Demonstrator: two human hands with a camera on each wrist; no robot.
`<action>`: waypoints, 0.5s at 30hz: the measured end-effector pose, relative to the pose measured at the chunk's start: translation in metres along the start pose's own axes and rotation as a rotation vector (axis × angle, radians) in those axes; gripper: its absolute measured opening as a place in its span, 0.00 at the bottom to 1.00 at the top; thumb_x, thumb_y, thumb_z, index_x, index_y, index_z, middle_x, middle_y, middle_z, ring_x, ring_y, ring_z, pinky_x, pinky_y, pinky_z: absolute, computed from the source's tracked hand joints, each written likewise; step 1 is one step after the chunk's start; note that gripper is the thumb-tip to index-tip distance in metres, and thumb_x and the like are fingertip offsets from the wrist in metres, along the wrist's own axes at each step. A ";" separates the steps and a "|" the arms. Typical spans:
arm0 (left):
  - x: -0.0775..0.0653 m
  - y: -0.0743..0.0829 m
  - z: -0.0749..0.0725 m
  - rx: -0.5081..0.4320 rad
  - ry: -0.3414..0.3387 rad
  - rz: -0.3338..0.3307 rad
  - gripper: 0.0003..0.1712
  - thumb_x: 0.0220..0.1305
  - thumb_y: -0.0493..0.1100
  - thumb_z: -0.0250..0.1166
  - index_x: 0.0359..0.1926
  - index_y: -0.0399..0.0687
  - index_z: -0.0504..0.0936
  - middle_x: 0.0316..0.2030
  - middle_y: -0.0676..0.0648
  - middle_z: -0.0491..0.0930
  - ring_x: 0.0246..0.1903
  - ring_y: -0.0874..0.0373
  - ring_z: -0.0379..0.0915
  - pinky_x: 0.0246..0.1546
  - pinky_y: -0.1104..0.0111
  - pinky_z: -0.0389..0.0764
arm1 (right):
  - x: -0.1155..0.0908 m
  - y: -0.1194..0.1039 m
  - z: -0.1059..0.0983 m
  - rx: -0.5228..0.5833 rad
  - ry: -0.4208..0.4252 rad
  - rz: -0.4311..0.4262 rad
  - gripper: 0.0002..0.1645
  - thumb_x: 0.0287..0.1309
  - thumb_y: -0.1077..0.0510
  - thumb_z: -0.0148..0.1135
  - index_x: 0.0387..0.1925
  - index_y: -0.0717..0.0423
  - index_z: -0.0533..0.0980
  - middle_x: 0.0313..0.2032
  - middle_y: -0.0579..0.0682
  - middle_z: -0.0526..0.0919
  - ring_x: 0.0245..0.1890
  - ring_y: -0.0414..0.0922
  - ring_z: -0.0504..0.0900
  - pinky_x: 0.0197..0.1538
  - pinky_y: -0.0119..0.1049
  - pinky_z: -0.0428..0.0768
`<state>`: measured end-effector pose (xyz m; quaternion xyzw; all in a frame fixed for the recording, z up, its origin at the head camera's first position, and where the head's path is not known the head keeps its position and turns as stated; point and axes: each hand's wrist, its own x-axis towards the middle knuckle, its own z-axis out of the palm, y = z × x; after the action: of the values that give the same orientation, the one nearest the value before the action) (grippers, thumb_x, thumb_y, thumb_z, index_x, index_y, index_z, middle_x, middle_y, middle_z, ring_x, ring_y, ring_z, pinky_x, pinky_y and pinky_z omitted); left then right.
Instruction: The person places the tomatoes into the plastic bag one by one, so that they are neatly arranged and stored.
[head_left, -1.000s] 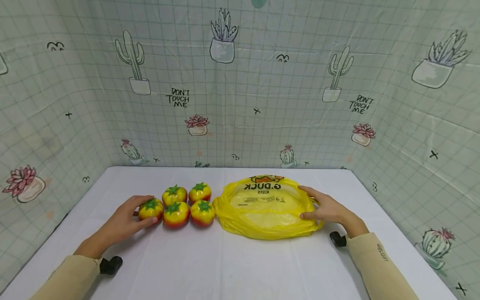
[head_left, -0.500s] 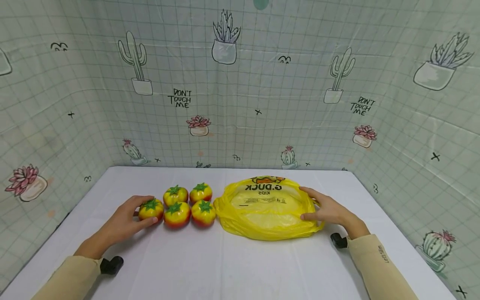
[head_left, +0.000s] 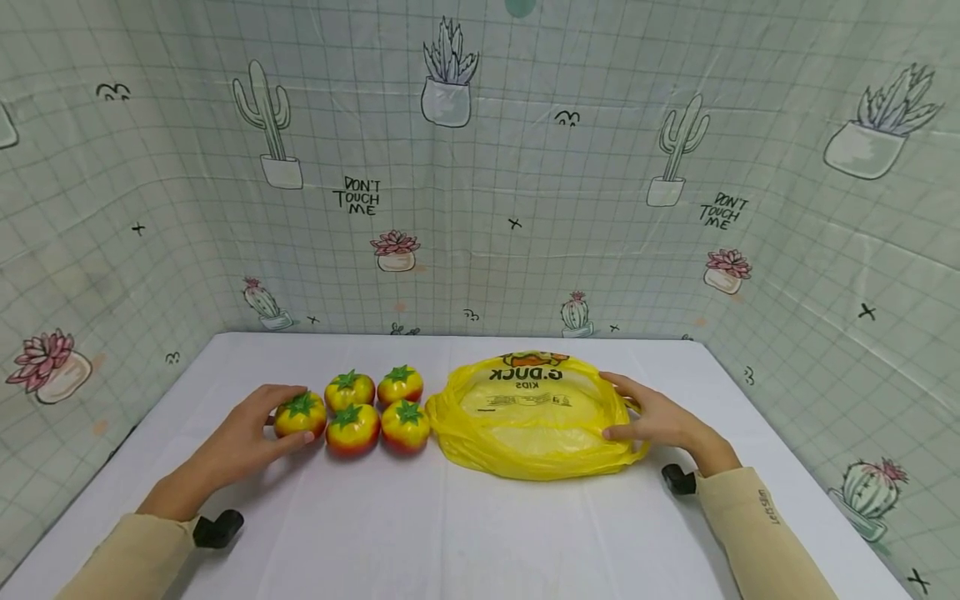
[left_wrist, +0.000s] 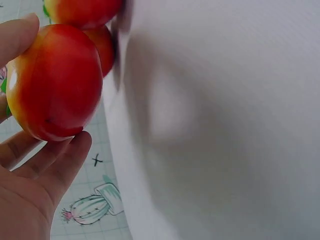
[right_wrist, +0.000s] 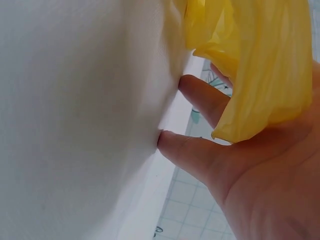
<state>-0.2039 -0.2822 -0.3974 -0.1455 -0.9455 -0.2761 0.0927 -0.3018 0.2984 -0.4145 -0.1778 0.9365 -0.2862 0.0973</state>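
My left hand [head_left: 243, 437] grips the leftmost toy tomato [head_left: 300, 415], yellow on top, red below, with a green star-shaped stem. In the left wrist view, the thumb and fingers curl round the red underside of this tomato [left_wrist: 62, 82]. Several similar tomatoes [head_left: 352, 430] sit close together to its right. Beside them lies a crumpled yellow plastic bag [head_left: 532, 412] with "G.DUCK KIDS" print showing mirrored. At the bag's right end rests my right hand [head_left: 656, 417], fingers spread and thumb touching the plastic. Two straight fingertips [right_wrist: 172, 140] touch the table in the right wrist view, and yellow film drapes across the palm.
A white cloth covers the table [head_left: 465, 533]. Cactus-printed fabric [head_left: 480, 183] hangs along the back and both sides. On each wrist a small black mount [head_left: 219, 529] sticks out by the beige sleeve.
My left hand and the tomato it grips have shifted very slightly up and left. My right hand, the bag and the other tomatoes stay practically in place.
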 end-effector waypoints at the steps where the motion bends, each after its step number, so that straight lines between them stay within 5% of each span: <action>1: 0.000 0.001 -0.001 0.002 0.002 0.004 0.37 0.57 0.51 0.70 0.62 0.39 0.69 0.56 0.35 0.69 0.53 0.40 0.68 0.47 0.47 0.76 | 0.000 0.000 0.000 0.004 -0.003 -0.003 0.57 0.46 0.39 0.71 0.73 0.42 0.51 0.67 0.62 0.60 0.66 0.64 0.60 0.60 0.69 0.58; 15: 0.010 0.018 -0.009 -0.006 0.050 0.100 0.36 0.56 0.51 0.71 0.61 0.39 0.70 0.55 0.38 0.70 0.51 0.43 0.69 0.45 0.49 0.78 | 0.000 0.003 -0.001 0.071 -0.028 -0.030 0.58 0.45 0.43 0.72 0.74 0.44 0.51 0.69 0.62 0.57 0.67 0.64 0.56 0.61 0.68 0.56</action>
<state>-0.2067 -0.2706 -0.3783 -0.1858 -0.9336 -0.2776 0.1294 -0.3031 0.3009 -0.4154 -0.1922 0.9215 -0.3181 0.1123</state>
